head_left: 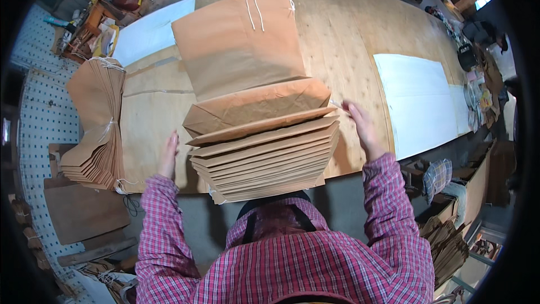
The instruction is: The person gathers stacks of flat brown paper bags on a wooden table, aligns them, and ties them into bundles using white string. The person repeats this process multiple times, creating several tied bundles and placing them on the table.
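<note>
A fanned stack of brown paper bags point(264, 160) lies at the table's near edge, its layers overlapping in steps. Beyond it, one bag point(242, 45) lies flat with its white cord handles point(256, 14) at the far end. My left hand point(169, 155) is held beside the stack's left side, apart from it, fingers stretched forward. At the upper right corner of the stack, the bent fingers of my right hand point(363, 126) close on a thin white cord point(336, 103) next to a folded bag edge.
A tied bundle of brown paper bags point(101, 124) stands on the wooden table point(332, 28) at the left. White sheets point(416, 101) lie at the right, and another white sheet point(152, 28) at the far left. Assorted clutter point(478, 90) lines the right edge.
</note>
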The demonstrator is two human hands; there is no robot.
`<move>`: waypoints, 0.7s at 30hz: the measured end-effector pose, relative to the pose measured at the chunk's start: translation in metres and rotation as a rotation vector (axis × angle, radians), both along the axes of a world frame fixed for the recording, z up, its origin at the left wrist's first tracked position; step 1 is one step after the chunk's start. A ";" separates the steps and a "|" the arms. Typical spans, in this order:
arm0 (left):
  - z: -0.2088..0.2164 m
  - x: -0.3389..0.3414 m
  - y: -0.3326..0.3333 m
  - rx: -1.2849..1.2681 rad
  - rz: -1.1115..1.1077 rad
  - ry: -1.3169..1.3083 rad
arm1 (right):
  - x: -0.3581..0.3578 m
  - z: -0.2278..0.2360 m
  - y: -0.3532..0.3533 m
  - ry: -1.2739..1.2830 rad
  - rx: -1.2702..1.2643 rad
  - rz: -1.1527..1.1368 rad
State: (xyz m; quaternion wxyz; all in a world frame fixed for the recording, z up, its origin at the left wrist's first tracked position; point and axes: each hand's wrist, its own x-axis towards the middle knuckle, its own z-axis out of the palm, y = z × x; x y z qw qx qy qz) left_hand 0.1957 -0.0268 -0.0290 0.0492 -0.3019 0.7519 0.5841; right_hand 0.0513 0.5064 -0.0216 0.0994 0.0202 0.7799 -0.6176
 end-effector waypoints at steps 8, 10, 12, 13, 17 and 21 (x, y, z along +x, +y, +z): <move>0.133 -0.093 0.082 -0.446 -0.826 0.184 | -0.067 0.089 -0.089 0.086 0.310 0.606; 0.139 -0.084 0.103 -0.641 -0.919 -0.051 | -0.038 0.087 -0.088 0.436 0.576 0.668; 0.135 -0.057 0.117 -0.787 -1.037 -0.211 | 0.006 0.085 -0.075 0.595 0.480 0.664; 0.129 -0.032 0.127 -0.836 -0.948 -0.042 | 0.025 0.084 -0.069 0.686 0.470 0.637; 0.090 0.008 0.138 -0.960 -0.953 0.197 | 0.060 0.083 -0.057 0.627 0.484 0.691; 0.068 0.014 0.131 -0.823 -0.999 0.084 | -0.032 0.079 -0.069 0.156 0.469 0.678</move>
